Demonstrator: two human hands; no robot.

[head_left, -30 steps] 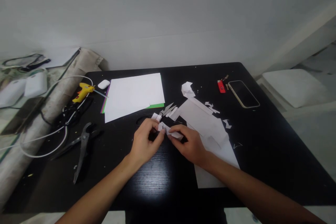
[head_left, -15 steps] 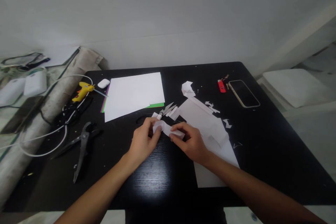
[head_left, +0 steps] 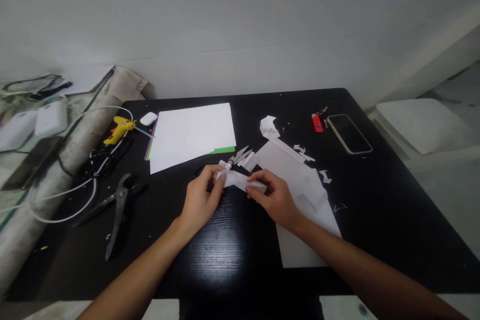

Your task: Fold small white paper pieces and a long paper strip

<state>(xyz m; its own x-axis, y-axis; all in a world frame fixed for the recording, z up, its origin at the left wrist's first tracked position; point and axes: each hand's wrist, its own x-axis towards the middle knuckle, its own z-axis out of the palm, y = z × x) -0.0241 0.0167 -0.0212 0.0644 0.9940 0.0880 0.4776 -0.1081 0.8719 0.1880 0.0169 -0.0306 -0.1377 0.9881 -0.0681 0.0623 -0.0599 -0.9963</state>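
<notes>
A small folded piece of white paper point(head_left: 235, 180) is stretched between my two hands, low over the black table. My left hand point(head_left: 201, 195) pinches its left end between thumb and fingers. At the other end, my right hand point(head_left: 273, 196) grips it the same way. Just beyond the paper lie scissors point(head_left: 240, 155), partly covered, with their blades among white paper scraps point(head_left: 249, 161). White paper sheets point(head_left: 300, 210) spread under and beside my right forearm.
A stack of white and coloured sheets point(head_left: 191, 135) lies at the back left. Left of it are a white earbud case point(head_left: 148, 119), a yellow glue gun point(head_left: 119, 130) and pliers-like cutters point(head_left: 120, 200). At right are a red lighter point(head_left: 317, 123), a phone point(head_left: 349, 133) and crumpled paper point(head_left: 269, 127).
My hands have moved slightly apart, and the paper between them is now straighter and flatter. My left hand has shifted a little left. The things on the table stay put.
</notes>
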